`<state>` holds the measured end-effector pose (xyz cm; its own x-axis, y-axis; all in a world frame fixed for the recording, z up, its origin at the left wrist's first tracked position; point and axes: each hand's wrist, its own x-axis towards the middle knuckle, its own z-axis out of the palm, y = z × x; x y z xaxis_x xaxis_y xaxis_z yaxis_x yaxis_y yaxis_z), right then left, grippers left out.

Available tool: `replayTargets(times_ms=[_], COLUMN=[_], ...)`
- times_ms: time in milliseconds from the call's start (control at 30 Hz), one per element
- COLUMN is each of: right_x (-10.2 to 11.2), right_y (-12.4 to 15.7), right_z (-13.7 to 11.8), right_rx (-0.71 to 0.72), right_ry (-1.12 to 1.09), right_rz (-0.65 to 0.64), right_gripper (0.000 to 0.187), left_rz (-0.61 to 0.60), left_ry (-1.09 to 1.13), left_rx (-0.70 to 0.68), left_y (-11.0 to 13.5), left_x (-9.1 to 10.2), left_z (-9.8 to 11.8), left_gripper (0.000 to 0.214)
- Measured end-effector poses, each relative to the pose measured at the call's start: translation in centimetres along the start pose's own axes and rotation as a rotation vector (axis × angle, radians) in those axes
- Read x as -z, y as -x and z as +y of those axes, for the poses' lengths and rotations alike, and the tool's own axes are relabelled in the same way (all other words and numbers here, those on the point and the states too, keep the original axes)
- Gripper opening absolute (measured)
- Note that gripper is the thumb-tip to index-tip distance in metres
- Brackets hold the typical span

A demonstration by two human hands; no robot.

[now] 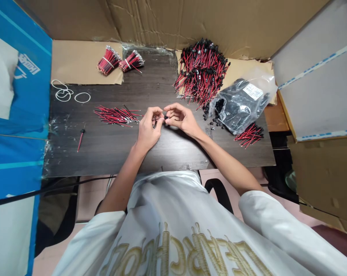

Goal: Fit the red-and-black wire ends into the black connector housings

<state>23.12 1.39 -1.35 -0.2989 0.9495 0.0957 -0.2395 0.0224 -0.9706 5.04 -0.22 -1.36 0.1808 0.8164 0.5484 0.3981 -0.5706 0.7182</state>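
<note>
1. The near edge of the tabletop [167, 163] is bare from corner to corner, and both forearms cross it. The open room lies in the near-left part, with only a single wire [80, 140] lying there.
2. The tabletop is dark wood grain. Cardboard walls [167, 23] close the back and right, and a blue box [18, 96] stands along the left edge.
3. The left hand [149, 126] and right hand [180, 117] meet at the middle of the tabletop, fingertips almost touching. Both pinch a small red-and-black wire [159, 119] between them. Its ends are too small to make out.
4. Loose wires [117, 115] lie just left of the left hand.
5. White rubber bands [64, 92] lie near the left edge.
6. Two tied bundles [120, 61] rest at the back, partly on a cardboard sheet [75, 61] in the back-left corner.
7. A big heap of wires with black plugs [202, 71] fills the back right.
8. A clear bag of black parts [242, 101] lies near the right edge, close beside the right hand. A few parts are spilled at its mouth.
9. A small bunch of wires [250, 135] lies by the near-right corner.
</note>
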Motion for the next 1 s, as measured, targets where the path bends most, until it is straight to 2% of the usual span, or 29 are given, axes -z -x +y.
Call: replayTargets(times_ms=[133,300,433,567,733,1000], right_x=[0.15,0.06,0.11,0.18,0.20,0.20], right_y=[0.02,0.06,0.09,0.16,0.28,0.40], right_z=[-0.03,0.00,-0.08,0.01,0.29,0.34], right_rx=[0.029,0.017,0.036,0.054,0.074,0.099], right_ry=[0.045,0.092,0.113,0.153,0.172,0.278], right_rz=[0.019,0.019,0.042,0.044,0.049,0.044], right_gripper=[0.055,0.057,0.058,0.054,0.049,0.040], left_rz=[-0.003,-0.019,0.020,0.043,-0.012,0.035], left_ry=[0.022,0.020,-0.022,-0.086,-0.092,-0.073], left_rx=[0.006,0.039,0.068,0.048,0.039,0.052], left_y=[0.00,-0.03,-0.19,-0.31,-0.27,-0.19], left_x=[0.05,0.00,-0.01,0.13,0.23,0.00], left_z=[0.09,0.01,-0.02,0.21,0.35,0.18], left_gripper=[0.020,0.019,0.022,0.016,0.017,0.014])
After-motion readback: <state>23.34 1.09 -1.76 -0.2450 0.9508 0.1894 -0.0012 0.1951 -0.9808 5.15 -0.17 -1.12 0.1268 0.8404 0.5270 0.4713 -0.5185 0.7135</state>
